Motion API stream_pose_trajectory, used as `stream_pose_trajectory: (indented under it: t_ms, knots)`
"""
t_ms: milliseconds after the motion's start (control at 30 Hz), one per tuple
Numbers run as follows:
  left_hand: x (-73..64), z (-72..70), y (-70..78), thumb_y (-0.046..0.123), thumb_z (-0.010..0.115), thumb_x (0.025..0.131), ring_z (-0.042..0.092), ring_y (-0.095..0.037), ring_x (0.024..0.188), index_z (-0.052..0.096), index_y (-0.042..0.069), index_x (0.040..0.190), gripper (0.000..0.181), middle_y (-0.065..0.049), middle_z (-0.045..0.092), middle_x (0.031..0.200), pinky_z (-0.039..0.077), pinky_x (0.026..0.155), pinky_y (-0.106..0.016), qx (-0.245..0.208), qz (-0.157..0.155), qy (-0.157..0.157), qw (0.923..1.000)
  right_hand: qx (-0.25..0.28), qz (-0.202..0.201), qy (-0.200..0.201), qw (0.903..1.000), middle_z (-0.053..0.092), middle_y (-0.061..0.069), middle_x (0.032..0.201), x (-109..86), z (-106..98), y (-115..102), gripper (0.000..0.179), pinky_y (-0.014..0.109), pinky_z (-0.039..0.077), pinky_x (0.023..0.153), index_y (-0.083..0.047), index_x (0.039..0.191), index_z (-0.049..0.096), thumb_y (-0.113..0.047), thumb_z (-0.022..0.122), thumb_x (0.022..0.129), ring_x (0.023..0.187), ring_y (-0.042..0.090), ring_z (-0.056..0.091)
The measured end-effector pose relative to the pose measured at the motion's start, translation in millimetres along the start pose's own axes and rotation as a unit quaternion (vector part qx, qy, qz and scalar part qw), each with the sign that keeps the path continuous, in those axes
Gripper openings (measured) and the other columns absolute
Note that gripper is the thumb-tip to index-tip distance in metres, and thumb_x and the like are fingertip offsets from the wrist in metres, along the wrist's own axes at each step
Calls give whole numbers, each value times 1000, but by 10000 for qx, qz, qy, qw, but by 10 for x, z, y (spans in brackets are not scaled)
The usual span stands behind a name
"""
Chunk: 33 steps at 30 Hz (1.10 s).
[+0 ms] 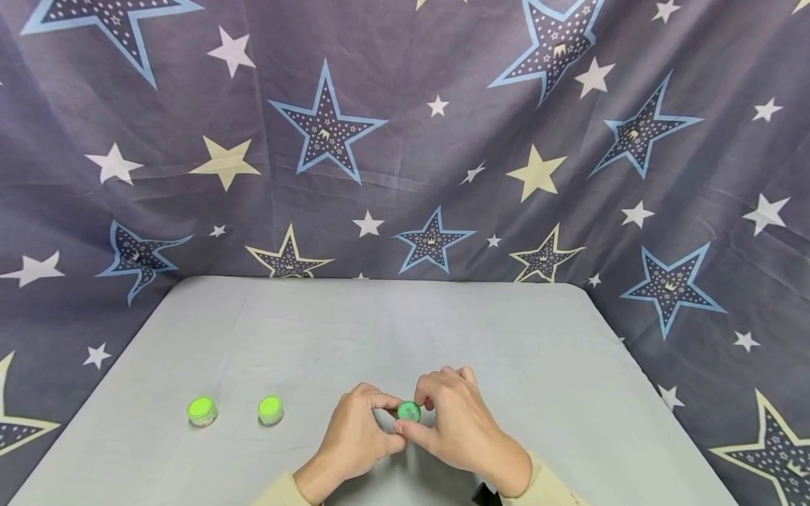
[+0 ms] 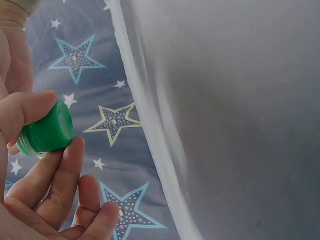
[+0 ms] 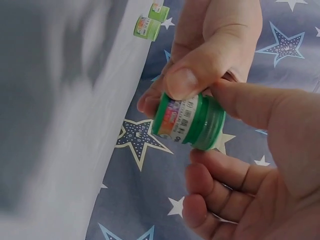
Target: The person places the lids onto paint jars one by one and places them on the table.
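Observation:
Over the near middle of the table, both hands hold a small green jar (image 1: 408, 411). Its lid end faces the head camera, and a printed label (image 3: 181, 120) wraps its side. My left hand (image 1: 361, 432) grips the body between thumb and fingers; its thumb lies across the label in the right wrist view. From the other side, my right hand (image 1: 458, 422) pinches around the lid (image 3: 212, 125) with thumb and fingertips. In the left wrist view the jar's smooth end (image 2: 62, 122) shows, while fingers cover part of its side. I cannot tell whether the lid is loose.
Two small jars with lime-green lids stand upright on the left of the grey table (image 1: 354, 330): one jar (image 1: 202, 412) farther left, the other jar (image 1: 271, 411) nearer the hands. A star-patterned cloth (image 1: 405, 140) hangs behind and at the sides.

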<state>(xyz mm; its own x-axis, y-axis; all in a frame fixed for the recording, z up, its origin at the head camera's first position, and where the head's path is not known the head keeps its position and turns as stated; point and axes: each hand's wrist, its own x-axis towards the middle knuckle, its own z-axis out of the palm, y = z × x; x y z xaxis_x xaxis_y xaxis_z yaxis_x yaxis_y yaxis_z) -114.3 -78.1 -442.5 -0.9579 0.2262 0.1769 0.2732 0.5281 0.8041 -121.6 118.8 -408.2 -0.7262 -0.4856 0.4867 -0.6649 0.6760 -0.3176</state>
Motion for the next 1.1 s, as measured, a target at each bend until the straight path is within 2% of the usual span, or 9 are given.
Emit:
stream_pose_trajectory:
  t_ms: [100,167,267,400,533,700,867,1000,1100]
  knots:
    - [7,-10,-3,17,93,68,59,-11,95,81,26,92,29,14,63,94,51,82,-31,19,-2,28,10000,66,64,-10,10000,47,-15,68,5,8,3,41,29,25,72,-22,77,58,-46,91,73,66,3,35]
    - [11,-25,-1,17,94,68,60,-13,96,81,25,92,29,14,63,93,52,84,-34,9,-8,27,10000,218,143,-147,9996,52,-14,72,16,-4,16,39,30,26,73,-22,84,63,-47,91,74,69,4,39]
    - [19,-48,6,18,95,68,61,-14,96,81,25,92,29,15,63,91,52,86,-40,30,8,55,10000,742,276,-444,9959,61,-12,84,39,-49,65,42,33,30,78,-21,103,70,-43,92,75,78,5,50]
    - [32,-60,11,20,95,67,61,-13,95,82,23,92,28,15,63,92,53,88,-44,88,61,105,9999,1557,276,-757,9845,67,-12,99,73,-99,170,52,37,35,86,-21,121,71,-25,93,74,92,9,58]
    - [37,-61,10,20,96,67,61,-11,95,81,23,92,29,15,63,93,53,87,-42,94,68,121,9999,2098,219,-991,9725,70,-12,103,95,-92,245,50,35,44,90,-21,120,72,-10,91,75,96,11,60]
    - [31,-65,11,19,96,67,63,-18,95,82,20,93,30,13,62,93,52,84,-36,39,51,124,9999,2401,30,-1085,9647,71,-10,108,107,-61,269,44,34,52,88,-14,117,74,-4,89,77,96,15,63]
    - [29,-69,17,20,96,67,62,-16,94,82,19,94,31,13,62,92,52,84,-35,56,73,139,9999,2278,-202,-987,9685,72,-13,106,105,-42,266,44,35,49,88,-16,117,76,-5,89,76,95,15,64]
    - [29,-66,23,21,96,67,61,-13,93,82,20,94,31,14,62,92,52,84,-34,98,78,166,9998,2108,-97,-972,9726,70,-18,103,94,-37,262,42,37,39,87,-24,114,76,-11,90,77,95,11,63]
    - [26,-64,29,22,95,67,61,-12,93,82,22,93,29,15,62,91,51,84,-34,103,57,222,9997,2091,-10,-911,9736,69,-19,99,90,-31,257,36,36,37,85,-27,110,76,-17,91,78,93,8,61]
